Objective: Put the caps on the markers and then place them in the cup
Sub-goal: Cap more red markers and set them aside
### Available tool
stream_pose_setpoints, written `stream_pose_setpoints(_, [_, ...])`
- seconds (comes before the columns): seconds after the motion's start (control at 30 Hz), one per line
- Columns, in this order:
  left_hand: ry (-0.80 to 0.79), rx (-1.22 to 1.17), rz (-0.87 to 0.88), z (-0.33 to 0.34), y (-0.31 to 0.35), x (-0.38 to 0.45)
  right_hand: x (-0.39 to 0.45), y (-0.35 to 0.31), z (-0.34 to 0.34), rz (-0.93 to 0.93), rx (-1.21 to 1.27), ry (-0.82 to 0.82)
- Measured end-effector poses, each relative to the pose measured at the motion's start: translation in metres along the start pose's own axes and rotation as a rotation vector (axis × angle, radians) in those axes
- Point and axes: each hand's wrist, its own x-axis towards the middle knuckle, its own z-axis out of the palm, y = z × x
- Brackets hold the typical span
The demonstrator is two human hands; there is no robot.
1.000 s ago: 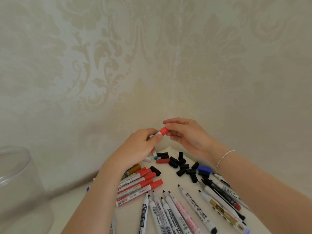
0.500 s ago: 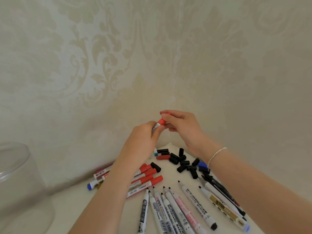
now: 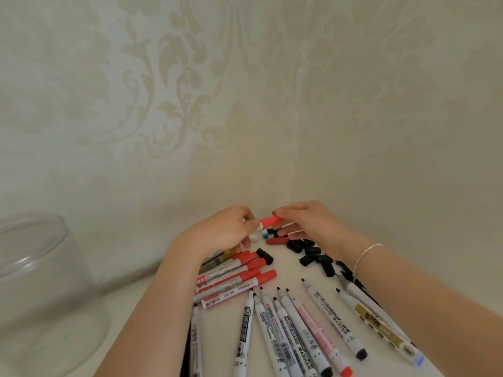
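Near the wall corner, in the head view, both hands have come down from where they were half a second ago. The left hand [image 3: 226, 235] curls round the marker [image 3: 257, 227] body, mostly hidden. The right hand [image 3: 307, 227] pinches the red cap [image 3: 271, 221], which now looks seated on the tip. I judge this marker is ready for the cup [image 3: 40, 281], standing well apart at the left. Many uncapped markers [image 3: 294, 330] and loose black caps [image 3: 313, 253] remain on the table [image 3: 152, 308].

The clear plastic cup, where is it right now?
In the head view the clear plastic cup stands at the far left edge of the table, against the wall and left of the left forearm, apart from the markers.
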Motion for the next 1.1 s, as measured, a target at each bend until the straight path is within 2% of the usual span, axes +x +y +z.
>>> stream_pose_setpoints(0.07, [-0.084,0.059,-0.074,-0.005,-0.011,-0.002,-0.001,0.01,0.0,0.042,-0.065,0.005])
stream_pose_setpoints(0.2, [-0.029,0.276,-0.145,-0.006,-0.025,0.001,-0.007,0.018,-0.007,0.099,-0.314,-0.018])
stream_pose_setpoints(0.5, [-0.02,0.46,-0.23,0.013,-0.031,0.011,-0.025,0.02,-0.02,0.108,-0.645,-0.069])
stream_pose_setpoints(0.8, [-0.053,0.485,-0.267,0.012,-0.032,0.009,-0.037,0.017,-0.031,0.158,-0.729,-0.14])
stream_pose_setpoints(1.1, [-0.021,0.448,-0.255,0.009,-0.032,0.007,-0.035,0.021,-0.041,0.175,-0.707,-0.09])
